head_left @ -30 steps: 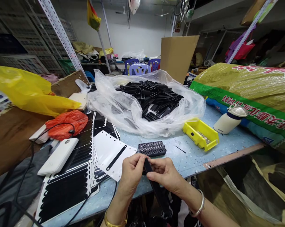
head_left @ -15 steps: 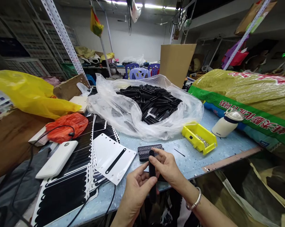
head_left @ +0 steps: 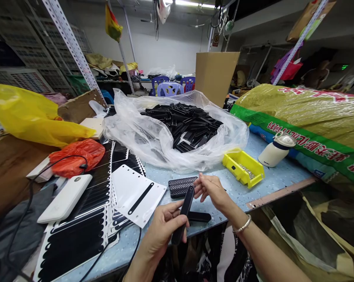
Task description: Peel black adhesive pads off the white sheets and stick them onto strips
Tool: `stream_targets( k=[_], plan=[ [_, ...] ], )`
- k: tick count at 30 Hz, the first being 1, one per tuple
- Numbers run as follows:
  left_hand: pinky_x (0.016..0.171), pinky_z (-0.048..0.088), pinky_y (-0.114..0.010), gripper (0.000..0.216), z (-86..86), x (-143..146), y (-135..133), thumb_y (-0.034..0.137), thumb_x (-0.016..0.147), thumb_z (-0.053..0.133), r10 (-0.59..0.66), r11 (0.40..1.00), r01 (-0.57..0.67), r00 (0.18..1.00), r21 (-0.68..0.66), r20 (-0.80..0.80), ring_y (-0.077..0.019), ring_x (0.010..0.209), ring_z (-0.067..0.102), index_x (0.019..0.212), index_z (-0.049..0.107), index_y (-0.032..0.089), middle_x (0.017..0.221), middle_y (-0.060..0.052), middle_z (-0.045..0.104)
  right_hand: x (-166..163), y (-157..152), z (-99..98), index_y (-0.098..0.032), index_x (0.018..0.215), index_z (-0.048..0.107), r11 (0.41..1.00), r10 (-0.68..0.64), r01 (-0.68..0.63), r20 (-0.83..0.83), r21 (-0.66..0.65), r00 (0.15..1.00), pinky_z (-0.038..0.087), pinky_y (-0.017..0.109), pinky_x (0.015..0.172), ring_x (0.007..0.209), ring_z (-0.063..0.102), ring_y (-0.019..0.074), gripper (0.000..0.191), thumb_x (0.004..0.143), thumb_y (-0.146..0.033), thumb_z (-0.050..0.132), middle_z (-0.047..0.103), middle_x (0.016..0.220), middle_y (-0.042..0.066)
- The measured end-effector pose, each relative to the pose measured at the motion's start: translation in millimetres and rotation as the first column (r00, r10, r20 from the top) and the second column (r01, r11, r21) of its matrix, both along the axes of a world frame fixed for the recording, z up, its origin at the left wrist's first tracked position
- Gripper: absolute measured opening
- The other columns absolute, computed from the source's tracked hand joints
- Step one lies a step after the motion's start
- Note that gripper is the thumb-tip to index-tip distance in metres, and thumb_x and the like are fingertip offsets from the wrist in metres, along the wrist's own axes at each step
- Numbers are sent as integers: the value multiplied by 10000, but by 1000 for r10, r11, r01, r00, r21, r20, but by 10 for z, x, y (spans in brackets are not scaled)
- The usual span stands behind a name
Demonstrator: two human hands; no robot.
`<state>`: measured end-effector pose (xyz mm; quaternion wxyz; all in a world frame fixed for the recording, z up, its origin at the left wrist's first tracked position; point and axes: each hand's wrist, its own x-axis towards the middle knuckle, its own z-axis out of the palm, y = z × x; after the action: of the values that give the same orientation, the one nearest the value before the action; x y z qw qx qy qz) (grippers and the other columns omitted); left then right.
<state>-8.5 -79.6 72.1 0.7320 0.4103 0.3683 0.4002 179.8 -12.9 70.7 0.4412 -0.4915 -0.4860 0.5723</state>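
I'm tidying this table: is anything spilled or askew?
No spill shows; the small bits sit inside the yellow bin. Slightly askew: the white sheet, overlapping the black sheets at an angle.

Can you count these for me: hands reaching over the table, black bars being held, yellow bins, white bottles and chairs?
Hands: 2, the left hand and right hand
Held black bar: 1
Yellow bin: 1
White bottle: 1
Chairs in view: 3
Total: 8

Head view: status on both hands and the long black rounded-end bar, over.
Left hand grips long black rounded-end bar, tilted. Right hand partly open by its upper end, contact unclear. Similar black bar on speckled blue tabletop close behind.
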Motion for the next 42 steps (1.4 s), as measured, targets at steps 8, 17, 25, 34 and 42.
stream_targets(
  k=[8,17,25,34,42],
  plan=[
    [371,326,-202,514,-14,-81,190,370,701,758,-88,996,89,995,12,-45,-114,370,536,1127,693,91,606,-51,669,157,-170,282,-202,1005,730,806,154,-429,554,409,818,490,246,607,721,639,158,319,694,-152,674,724,886,48],
    [455,468,-268,487,-34,-258,286,544,790,621,168,981,-155,979,-113,114,-238,553,691,919,694,81,707,-144,717,467,-162,2,-211,825,736,814,-85,-326,655,480,751,424,243,531,548,559,134,107,794,-256,644,676,661,5],
    [358,370,-189,445,-102,-60,339,500,623,786,380,925,-369,896,90,-231,-160,435,625,774,686,92,560,-56,660,366,-275,-166,-210,894,718,762,-178,-281,606,583,775,471,261,522,550,608,157,134,825,-283,630,687,685,32],
    [377,347,-192,338,-191,-122,371,433,620,762,382,924,-381,909,38,-168,-117,401,552,676,689,108,521,-48,641,344,-364,-295,-198,1101,668,668,-165,-352,591,656,790,546,312,660,716,689,203,236,885,-243,583,735,823,84],
    [463,302,-224,408,-308,-186,420,448,806,580,330,921,-161,807,356,-489,-117,457,473,509,599,170,480,-1,542,399,-329,-452,-202,1019,711,773,-152,-308,634,554,758,542,301,670,715,693,196,216,857,-293,602,740,804,70]
  ],
)
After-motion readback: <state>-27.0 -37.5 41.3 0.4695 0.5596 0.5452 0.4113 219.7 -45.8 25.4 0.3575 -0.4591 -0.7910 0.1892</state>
